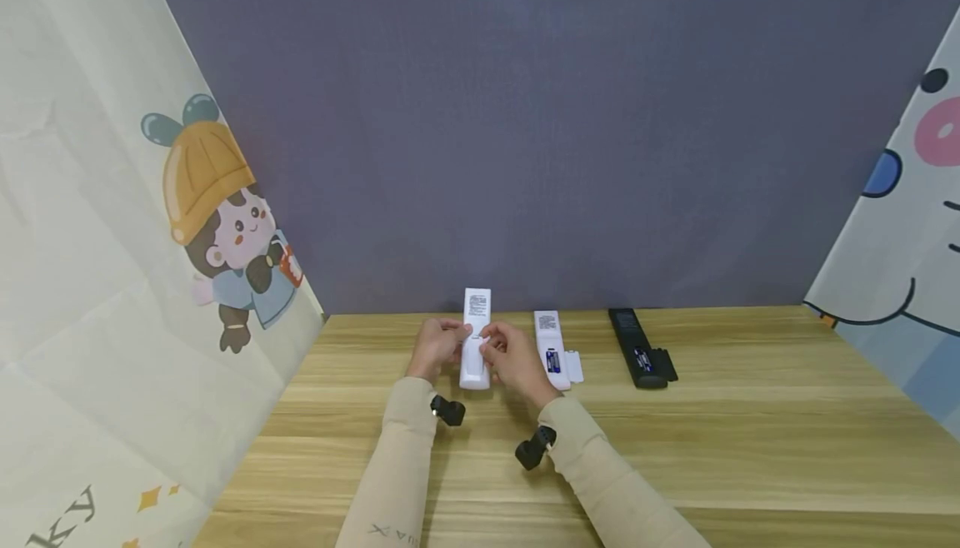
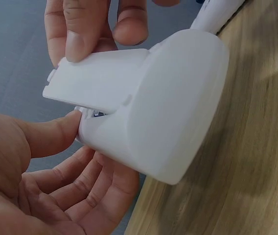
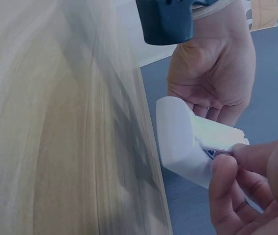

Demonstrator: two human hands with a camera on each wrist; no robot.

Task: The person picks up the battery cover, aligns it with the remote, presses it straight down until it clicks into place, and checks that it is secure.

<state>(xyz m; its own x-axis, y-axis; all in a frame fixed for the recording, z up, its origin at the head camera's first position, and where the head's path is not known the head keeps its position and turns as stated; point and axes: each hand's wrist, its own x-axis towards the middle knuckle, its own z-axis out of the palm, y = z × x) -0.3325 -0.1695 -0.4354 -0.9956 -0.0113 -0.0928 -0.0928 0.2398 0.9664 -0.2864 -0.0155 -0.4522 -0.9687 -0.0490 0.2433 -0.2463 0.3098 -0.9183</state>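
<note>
A white remote control [image 1: 475,378] is held above the wooden table, its back with printed text towards me. My left hand [image 1: 437,348] grips it from the left side, thumb at the edge of its battery compartment. With thumb and fingers, my right hand [image 1: 516,358] pinches the free end of the white battery cover [image 2: 97,78]. That cover stands tilted up from the compartment, its other end still at the remote's rounded butt. A sliver of a dark blue battery [image 2: 99,113] shows in the gap under the cover.
Right of the hands, a second white remote [image 1: 548,327] lies with its battery compartment uncovered, a loose white cover [image 1: 573,366] beside it. Farther right lies a black remote [image 1: 628,333] with batteries showing and its black cover [image 1: 663,364] alongside. A grey-blue panel [image 1: 480,132] rises behind the table.
</note>
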